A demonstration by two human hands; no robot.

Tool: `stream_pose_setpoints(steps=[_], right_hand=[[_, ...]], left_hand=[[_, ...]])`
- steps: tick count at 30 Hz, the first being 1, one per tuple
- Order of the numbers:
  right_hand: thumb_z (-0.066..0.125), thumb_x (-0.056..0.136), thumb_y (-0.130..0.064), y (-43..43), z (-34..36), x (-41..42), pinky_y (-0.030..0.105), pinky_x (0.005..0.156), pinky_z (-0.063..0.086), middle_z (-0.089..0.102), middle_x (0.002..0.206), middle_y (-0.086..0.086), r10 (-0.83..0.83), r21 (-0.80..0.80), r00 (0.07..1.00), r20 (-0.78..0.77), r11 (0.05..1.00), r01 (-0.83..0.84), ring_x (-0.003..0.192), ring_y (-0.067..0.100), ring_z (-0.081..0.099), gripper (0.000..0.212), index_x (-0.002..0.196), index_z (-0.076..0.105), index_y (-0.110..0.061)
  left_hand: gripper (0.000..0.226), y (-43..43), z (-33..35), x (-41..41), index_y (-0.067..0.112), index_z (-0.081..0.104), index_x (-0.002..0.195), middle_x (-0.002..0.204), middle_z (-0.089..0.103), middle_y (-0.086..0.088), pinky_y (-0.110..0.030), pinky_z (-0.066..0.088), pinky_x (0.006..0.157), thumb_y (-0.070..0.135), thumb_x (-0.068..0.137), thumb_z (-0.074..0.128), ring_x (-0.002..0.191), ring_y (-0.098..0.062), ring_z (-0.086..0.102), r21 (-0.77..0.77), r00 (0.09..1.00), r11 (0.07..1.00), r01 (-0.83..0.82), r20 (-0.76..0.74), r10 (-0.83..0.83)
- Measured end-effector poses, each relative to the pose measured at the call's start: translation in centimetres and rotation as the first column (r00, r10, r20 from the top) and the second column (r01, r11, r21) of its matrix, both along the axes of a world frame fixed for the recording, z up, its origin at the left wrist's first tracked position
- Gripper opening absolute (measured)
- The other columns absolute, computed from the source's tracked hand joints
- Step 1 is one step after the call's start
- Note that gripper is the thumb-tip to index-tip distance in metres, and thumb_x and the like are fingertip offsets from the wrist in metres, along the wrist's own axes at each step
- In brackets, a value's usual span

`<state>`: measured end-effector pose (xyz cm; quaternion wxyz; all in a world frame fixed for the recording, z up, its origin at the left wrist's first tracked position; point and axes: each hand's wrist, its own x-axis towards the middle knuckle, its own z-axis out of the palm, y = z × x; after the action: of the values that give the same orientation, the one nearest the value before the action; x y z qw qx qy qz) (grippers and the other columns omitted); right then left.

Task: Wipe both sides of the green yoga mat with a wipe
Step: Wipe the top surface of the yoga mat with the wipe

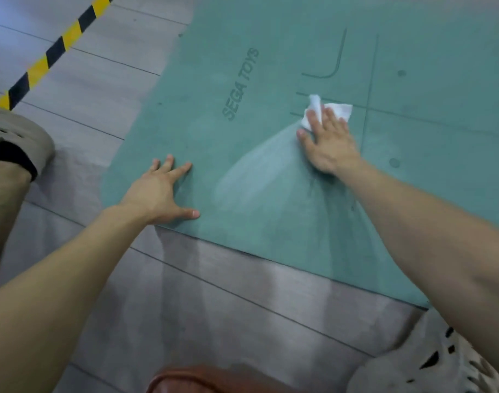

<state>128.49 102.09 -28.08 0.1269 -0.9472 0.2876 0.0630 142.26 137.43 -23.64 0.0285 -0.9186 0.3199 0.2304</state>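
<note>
Currently, the right hand (329, 143) is pressing a wipe (326, 110) flat-fingered onto the mat (271, 66) at 1 o'clock; the left hand (163, 191) is resting, fingers spread, at 9 o'clock.

Both hands (163, 191) (327, 143) on mat (242, 38); wipe (327, 109) seemingly under right.

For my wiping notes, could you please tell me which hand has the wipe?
The right hand: its straight fingers press the white wipe onto the mat. The left hand rests bare on the mat.
</note>
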Motion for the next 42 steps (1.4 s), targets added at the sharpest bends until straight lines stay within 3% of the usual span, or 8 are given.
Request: stream_pose_setpoints(steps=[2,7,11,19,26,32,38,42], right_hand=[[0.013,0.099,-0.075,1.6,0.3,1.9,0.047,0.132,-0.007,0.001,0.178,0.007,-0.098,0.012,0.995,0.013,0.995,0.097,0.164,0.020,-0.005,0.090,0.171,0.009,-0.020],[0.024,0.102,-0.070,16.1,-0.8,1.3,0.048,0.132,0.004,0.004,0.178,0.001,0.562,-0.024,0.821,0.098,0.827,-0.562,0.165,0.018,-0.002,0.086,0.170,0.014,-0.019],[0.022,0.106,-0.069,14.4,-0.2,0.7,0.040,0.133,-0.003,0.002,0.178,-0.002,0.671,-0.029,0.736,0.087,0.741,-0.671,0.164,0.013,-0.005,0.078,0.171,0.011,-0.027],[0.009,0.095,-0.080,-2.5,0.4,-4.3,0.044,0.133,-0.004,-0.001,0.178,0.005,-0.040,0.000,0.999,-0.032,0.999,0.040,0.164,0.018,-0.006,0.096,0.171,0.007,-0.022],[0.031,0.108,-0.066,8.8,0.7,-11.6,0.042,0.134,-0.001,0.000,0.178,-0.002,0.730,-0.016,0.681,0.048,0.683,-0.731,0.164,0.015,-0.009,0.079,0.171,0.007,-0.024],[0.003,0.094,-0.085,0.3,0.1,-12.5,0.048,0.132,-0.004,-0.011,0.177,0.003,-0.009,-0.002,0.998,-0.060,1.000,0.009,0.162,0.016,-0.018,0.100,0.171,0.000,-0.022],[0.037,0.109,-0.062,13.3,0.0,-15.9,0.044,0.134,0.001,0.001,0.178,0.001,0.711,-0.004,0.696,0.099,0.700,-0.714,0.164,0.016,-0.008,0.077,0.171,0.013,-0.022],[0.015,0.105,-0.070,2.6,0.4,-13.6,0.042,0.133,-0.002,-0.003,0.178,0.002,0.371,-0.027,0.929,-0.006,0.928,-0.371,0.164,0.014,-0.010,0.081,0.171,0.005,-0.024]], left_hand=[[0.133,-0.7,0.1,0.4,0.043,0.014,0.166,0.177,0.007,-0.004,-0.051,0.026,0.127,0.074,0.060,0.089,0.161,-0.037,0.010,0.015,1.000,1.000,0.001,-0.020,-0.001],[0.142,-2.2,0.8,0.5,0.044,0.011,0.166,0.177,0.007,-0.002,-0.051,0.029,0.126,0.074,0.053,0.091,0.159,-0.042,0.015,0.085,0.999,0.996,0.014,-0.037,-0.011],[0.142,-3.2,2.3,0.6,0.039,0.020,0.166,0.175,0.017,-0.007,-0.047,0.034,0.124,0.073,0.049,0.094,0.154,-0.040,0.029,0.116,0.999,0.993,0.002,-0.038,0.002],[0.154,-7.1,1.6,-2.0,0.040,0.021,0.165,0.166,0.030,-0.015,-0.046,0.037,0.120,0.077,0.035,0.095,0.148,-0.043,0.038,0.119,0.999,0.992,0.044,-0.017,-0.042],[0.162,-8.5,1.3,-1.4,0.038,0.026,0.164,0.149,0.047,-0.016,-0.046,0.052,0.107,0.078,0.022,0.094,0.128,-0.041,0.057,0.127,0.998,0.991,0.047,0.029,-0.051],[0.138,-8.2,0.5,-2.8,0.025,0.049,0.149,0.136,0.055,-0.013,-0.054,0.053,0.102,0.051,0.027,0.106,0.124,-0.042,0.058,0.065,1.000,0.998,-0.025,0.018,0.024],[0.131,-9.0,-0.6,-2.9,0.026,0.052,0.145,0.129,0.061,-0.005,-0.052,0.056,0.096,0.042,0.027,0.107,0.119,-0.037,0.062,0.049,1.000,0.999,-0.020,0.017,0.019],[0.136,-7.9,-0.4,-2.7,0.036,0.046,0.153,0.162,0.045,0.002,-0.052,0.051,0.107,0.057,0.031,0.104,0.137,-0.036,0.055,0.011,0.999,1.000,-0.005,0.041,0.005]])
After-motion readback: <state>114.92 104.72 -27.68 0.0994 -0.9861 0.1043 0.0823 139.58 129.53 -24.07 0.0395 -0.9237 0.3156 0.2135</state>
